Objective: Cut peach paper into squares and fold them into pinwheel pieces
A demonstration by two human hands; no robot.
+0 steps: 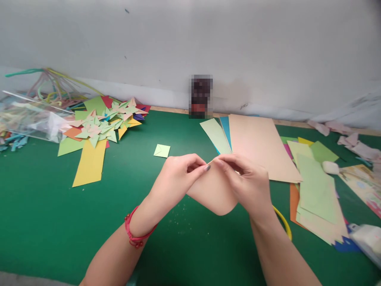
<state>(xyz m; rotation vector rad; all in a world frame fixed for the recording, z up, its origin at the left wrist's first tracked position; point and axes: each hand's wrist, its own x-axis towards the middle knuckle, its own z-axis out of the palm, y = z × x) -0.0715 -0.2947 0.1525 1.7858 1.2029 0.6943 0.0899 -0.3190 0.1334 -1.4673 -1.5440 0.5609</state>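
Between my two hands a sheet of peach paper (214, 190) is held above the table, bent over with a rounded curve at its lower edge. My left hand (190, 169) pinches its upper edge between thumb and fingers. Close beside it, my right hand (248, 178) pinches the same edge near the top corner and covers the sheet's right side. A small folded light-green paper square (162, 151) lies flat on the table, just beyond my left hand. Behind my right hand rests a stack of large peach sheets (258, 147).
Folded paper stars (98, 129) are heaped at the left on coloured sheets, near a clear plastic bag (38, 119) and pipe cleaners (56, 89). Cut paper strips (317, 190) and a white eraser-like block (330, 167) lie right. A pixelated object (201, 97) stands against the wall.
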